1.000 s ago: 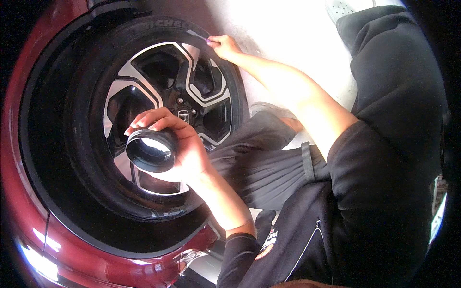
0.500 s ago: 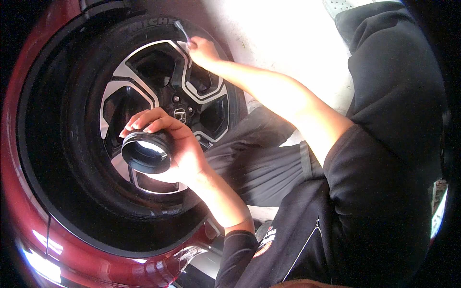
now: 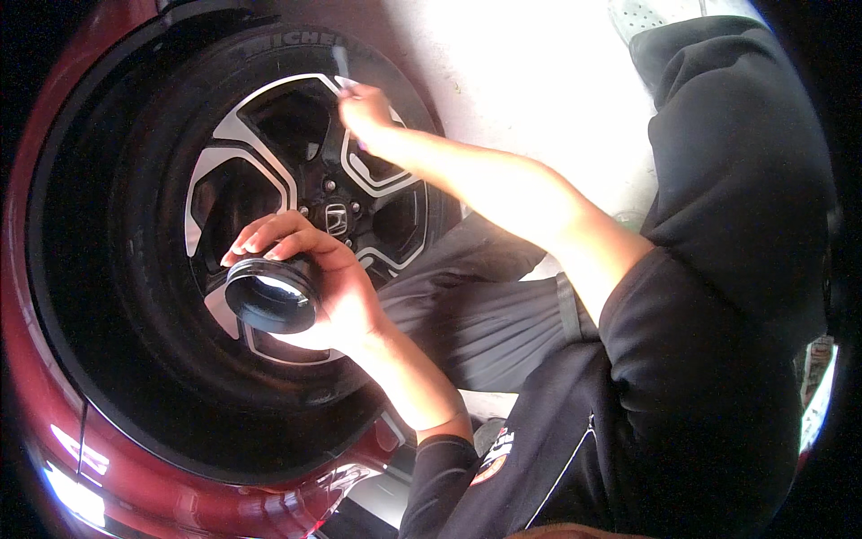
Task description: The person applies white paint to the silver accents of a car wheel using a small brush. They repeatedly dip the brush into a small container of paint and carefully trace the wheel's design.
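Note:
In my left hand [image 3: 346, 301] is an open, round black jar [image 3: 269, 316], its mouth tipped toward me. A bright reflection shows inside, but its contents are too dark to tell. My fingers curl over its far side, in front of the lower part of the wheel [image 3: 312, 83]. Near the top of the rim, my right hand [image 3: 366, 112] is closed round a thin brush [image 3: 341, 65]. The brush's pale end, smeared by motion, lies over the black tire [image 3: 260, 61]. A bit of purple handle shows below that hand.
The dark red car body [image 3: 135, 458] and the black wheel arch curve round the tire at the left and bottom. My legs in dark trousers [image 3: 503, 332] are bent close to the wheel. Pale, brightly lit floor [image 3: 512, 81] lies at the upper right.
My right hand has shifted slightly down, and the brush has turned more upright with its tip lower. My left hand with the jar has hardly moved.

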The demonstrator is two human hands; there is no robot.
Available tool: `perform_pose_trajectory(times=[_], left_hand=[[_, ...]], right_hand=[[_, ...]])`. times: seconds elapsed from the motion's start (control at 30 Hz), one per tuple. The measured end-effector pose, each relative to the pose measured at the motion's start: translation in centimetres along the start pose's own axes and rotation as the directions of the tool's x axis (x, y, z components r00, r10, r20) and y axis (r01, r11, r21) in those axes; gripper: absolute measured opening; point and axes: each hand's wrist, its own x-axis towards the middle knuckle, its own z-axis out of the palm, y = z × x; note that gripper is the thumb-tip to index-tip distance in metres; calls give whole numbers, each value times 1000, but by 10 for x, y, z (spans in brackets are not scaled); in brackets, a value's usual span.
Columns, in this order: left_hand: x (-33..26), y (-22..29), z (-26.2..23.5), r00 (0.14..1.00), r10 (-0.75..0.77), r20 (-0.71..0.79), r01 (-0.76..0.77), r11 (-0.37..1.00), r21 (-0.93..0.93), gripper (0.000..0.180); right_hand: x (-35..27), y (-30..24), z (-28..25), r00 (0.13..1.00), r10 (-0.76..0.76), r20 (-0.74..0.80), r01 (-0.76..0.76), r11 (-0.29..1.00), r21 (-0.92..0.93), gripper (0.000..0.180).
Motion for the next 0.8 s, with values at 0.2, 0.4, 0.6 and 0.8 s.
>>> perform_pose_trajectory(times=[0.2, 0.4, 0.6, 0.8], left_hand=[[-13, 4, 15, 998, 31, 47, -31, 1000, 0, 26], [-3, -6, 9, 999, 45, 26, -45, 999, 9, 23], [-6, -5, 7, 998, 57, 24, -57, 998, 11, 24], [0, -5, 6, 997, 70, 18, -70, 997, 39, 22]], right_hand=[[-57, -30, 23, 922, 236, 306, -309, 926, 217, 19], [-57, -40, 16, 957, 80, 280, -109, 990, 87, 26], [-68, -54, 21, 929, 247, 275, -309, 926, 215, 26], [-73, -56, 31, 920, 159, 359, -256, 936, 243, 23]])
